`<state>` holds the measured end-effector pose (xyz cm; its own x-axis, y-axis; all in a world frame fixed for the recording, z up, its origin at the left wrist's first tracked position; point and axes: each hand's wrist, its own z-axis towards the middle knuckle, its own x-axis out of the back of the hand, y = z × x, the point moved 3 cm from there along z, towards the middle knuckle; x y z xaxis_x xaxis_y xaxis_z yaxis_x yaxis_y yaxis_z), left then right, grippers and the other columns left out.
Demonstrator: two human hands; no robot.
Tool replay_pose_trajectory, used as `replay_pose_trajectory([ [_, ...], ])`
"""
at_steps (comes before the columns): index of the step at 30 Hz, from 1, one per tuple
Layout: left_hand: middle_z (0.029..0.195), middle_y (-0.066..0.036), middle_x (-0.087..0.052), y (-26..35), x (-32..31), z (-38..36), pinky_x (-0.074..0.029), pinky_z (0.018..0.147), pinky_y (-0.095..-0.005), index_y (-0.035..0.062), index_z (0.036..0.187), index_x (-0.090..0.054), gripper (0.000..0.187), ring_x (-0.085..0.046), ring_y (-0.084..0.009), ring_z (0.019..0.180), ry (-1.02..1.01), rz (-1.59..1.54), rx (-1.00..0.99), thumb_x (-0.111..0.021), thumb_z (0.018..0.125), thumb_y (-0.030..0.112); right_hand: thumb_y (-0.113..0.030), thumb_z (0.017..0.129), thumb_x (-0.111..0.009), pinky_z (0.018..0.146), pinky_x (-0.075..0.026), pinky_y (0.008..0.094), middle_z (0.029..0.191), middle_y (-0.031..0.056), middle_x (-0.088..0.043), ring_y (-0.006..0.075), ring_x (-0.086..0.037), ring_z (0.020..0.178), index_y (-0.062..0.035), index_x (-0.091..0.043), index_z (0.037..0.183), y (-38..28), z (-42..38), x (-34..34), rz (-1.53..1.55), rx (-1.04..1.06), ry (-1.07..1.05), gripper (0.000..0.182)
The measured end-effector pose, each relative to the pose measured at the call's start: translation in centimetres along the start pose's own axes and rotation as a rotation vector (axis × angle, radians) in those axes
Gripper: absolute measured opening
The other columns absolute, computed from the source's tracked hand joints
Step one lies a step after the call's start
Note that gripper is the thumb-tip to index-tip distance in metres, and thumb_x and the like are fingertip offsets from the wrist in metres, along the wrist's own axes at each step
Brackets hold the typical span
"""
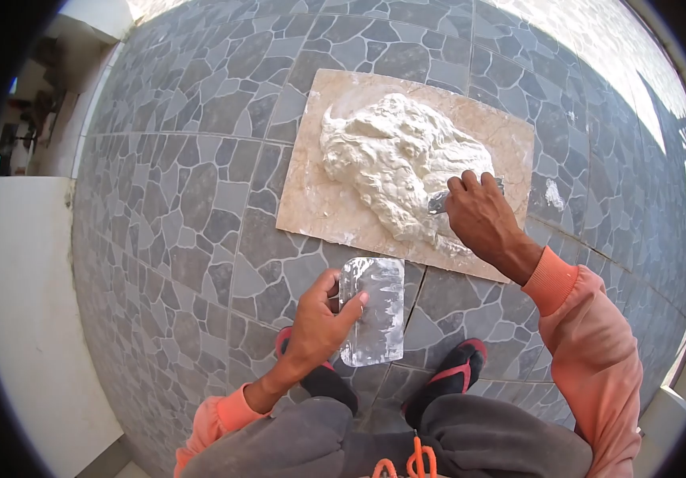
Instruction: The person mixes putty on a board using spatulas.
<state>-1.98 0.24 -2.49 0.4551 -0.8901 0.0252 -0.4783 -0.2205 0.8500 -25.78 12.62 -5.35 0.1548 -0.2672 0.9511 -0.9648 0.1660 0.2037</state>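
A heap of wet white paste lies on a beige marbled tile on the floor. My right hand is closed around a metal scraper at the right side of the heap; its blade touches the paste and the rest is mostly hidden by my fingers. Nearer my body, my left hand grips a flat rectangular metal plate by its left edge, thumb on top. White smears cover the plate, which is held in front of the tile's near edge.
Patterned grey stone tiles cover the floor. My feet in red-strapped sandals stand below the board-like tile. A pale wall rises at the left, and a white splash marks the floor at the right.
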Motion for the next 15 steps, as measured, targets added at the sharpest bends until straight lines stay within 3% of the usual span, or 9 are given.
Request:
replay_pose_trajectory([
  [1, 0.095, -0.004, -0.064, 0.0, 0.0, 0.0, -0.050, 0.068, -0.0208, -0.0028, 0.114, -0.055, 0.025, -0.059, -0.0045, 0.082, 0.000, -0.003, 0.006, -0.066, 0.094, 0.008, -0.012, 0.083, -0.063, 0.072, -0.040, 0.0331, 0.090, 0.0046, -0.058, 0.0207, -0.052, 0.092, -0.0055, -0.073, 0.079, -0.2, 0.1, -0.6, -0.022, -0.006, 0.097, 0.013],
  [5, 0.095, -0.004, -0.065, 0.4, 0.1, 0.1, -0.050, 0.068, -0.0206, -0.0027, 0.114, -0.055, 0.024, -0.059, -0.0044, 0.082, -0.012, 0.012, 0.010, -0.066, 0.094, 0.007, -0.011, 0.083, -0.063, 0.074, -0.040, 0.0327, 0.090, 0.0049, -0.058, 0.0201, -0.052, 0.092, -0.0054, -0.073, 0.078, -1.3, -0.3, -4.0, 0.005, 0.086, -0.028, 0.013],
  [8, 0.095, -0.004, -0.065, 0.0, 0.1, 0.1, -0.050, 0.068, -0.0205, -0.0024, 0.113, -0.055, 0.024, -0.059, -0.0043, 0.081, -0.011, 0.012, -0.004, -0.066, 0.094, 0.007, -0.009, 0.084, -0.059, 0.076, -0.043, 0.0348, 0.090, 0.0076, -0.059, 0.0216, -0.054, 0.093, -0.0032, -0.069, 0.078, 0.3, 0.6, 0.7, 0.071, 0.023, -0.063, 0.013],
  [12, 0.095, -0.004, -0.065, 0.4, 0.1, 0.1, -0.050, 0.068, -0.0206, -0.0023, 0.113, -0.055, 0.024, -0.059, -0.0044, 0.082, -0.014, -0.002, 0.009, -0.066, 0.094, 0.008, -0.011, 0.084, -0.061, 0.074, -0.041, 0.0333, 0.092, 0.0059, -0.059, 0.0203, -0.053, 0.092, -0.0056, -0.073, 0.079, -0.6, 1.1, -2.0, 0.024, 0.047, 0.102, 0.014],
  [15, 0.095, -0.004, -0.065, 0.3, 0.3, 0.1, -0.050, 0.068, -0.0208, -0.0023, 0.113, -0.055, 0.025, -0.059, -0.0045, 0.082, -0.007, 0.020, 0.011, -0.066, 0.094, 0.008, -0.011, 0.084, -0.061, 0.074, -0.042, 0.0332, 0.093, 0.0062, -0.059, 0.0206, -0.053, 0.092, -0.0056, -0.072, 0.081, -1.1, 0.7, -2.5, 0.037, 0.086, -0.006, 0.013],
])
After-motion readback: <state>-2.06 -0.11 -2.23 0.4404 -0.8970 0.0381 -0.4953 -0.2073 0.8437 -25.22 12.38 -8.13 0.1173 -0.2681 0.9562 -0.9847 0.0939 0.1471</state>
